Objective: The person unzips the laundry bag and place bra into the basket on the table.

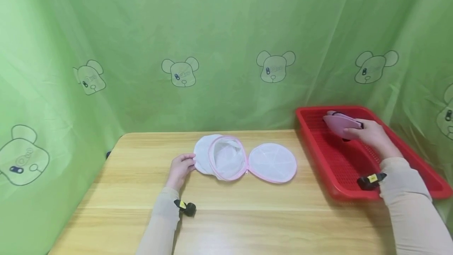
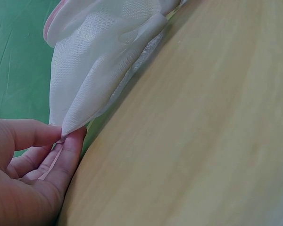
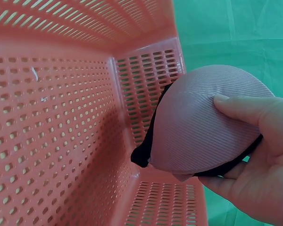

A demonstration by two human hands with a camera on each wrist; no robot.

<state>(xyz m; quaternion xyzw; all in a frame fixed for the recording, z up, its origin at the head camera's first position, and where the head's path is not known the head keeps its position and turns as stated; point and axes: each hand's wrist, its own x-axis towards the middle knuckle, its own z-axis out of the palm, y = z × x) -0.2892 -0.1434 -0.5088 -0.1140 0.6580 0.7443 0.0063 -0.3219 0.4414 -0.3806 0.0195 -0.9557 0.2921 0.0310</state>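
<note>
A white mesh laundry bag (image 1: 203, 156) with pink zip edging lies on the table, its round lid (image 1: 273, 163) folded open to the right. At the bag's left edge, my left hand (image 1: 180, 169) pinches the mesh cloth (image 2: 96, 70) between thumb and fingers. Over the red plastic basket (image 1: 320, 164), my right hand (image 1: 374, 135) grips a mauve bra (image 1: 337, 124) with black straps. In the right wrist view, the thumb lies on the ribbed bra cup (image 3: 193, 127) and the other fingers are partly hidden behind it.
The basket, with perforated walls and floor (image 3: 52, 136), stands at the right end of the wooden table (image 1: 226, 223). Green curtains (image 1: 226, 19) printed with bear heads hang behind the table and along both sides.
</note>
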